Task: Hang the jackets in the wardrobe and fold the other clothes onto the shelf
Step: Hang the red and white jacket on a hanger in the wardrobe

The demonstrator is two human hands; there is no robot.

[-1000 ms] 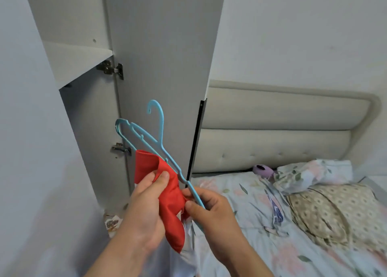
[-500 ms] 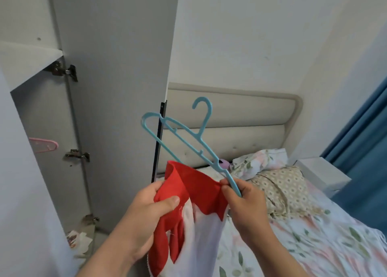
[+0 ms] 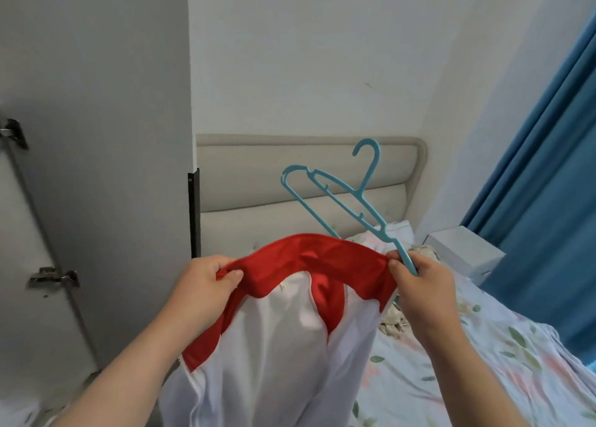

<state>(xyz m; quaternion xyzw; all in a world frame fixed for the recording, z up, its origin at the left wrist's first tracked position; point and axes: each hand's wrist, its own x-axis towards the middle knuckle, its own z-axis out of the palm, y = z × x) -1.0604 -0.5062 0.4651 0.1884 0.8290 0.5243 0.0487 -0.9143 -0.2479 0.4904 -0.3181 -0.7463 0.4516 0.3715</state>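
Item: jacket (image 3: pixel 274 346), red-and-white, judged light, limp and slippery, held up beside the bed (image 3: pixel 483 362); my left hand (image 3: pixel 206 284) pinches one collar end, my right hand (image 3: pixel 419 281) the other plus a stiff blue hanger (image 3: pixel 348 201); best gripped at collar or shoulders.

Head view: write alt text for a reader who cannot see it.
A left hand and right hand hold a red-collared white jacket open by its collar; the right hand also grips a blue hanger, which sticks up outside the jacket. Behind are a bed, a wardrobe door and a blue curtain.
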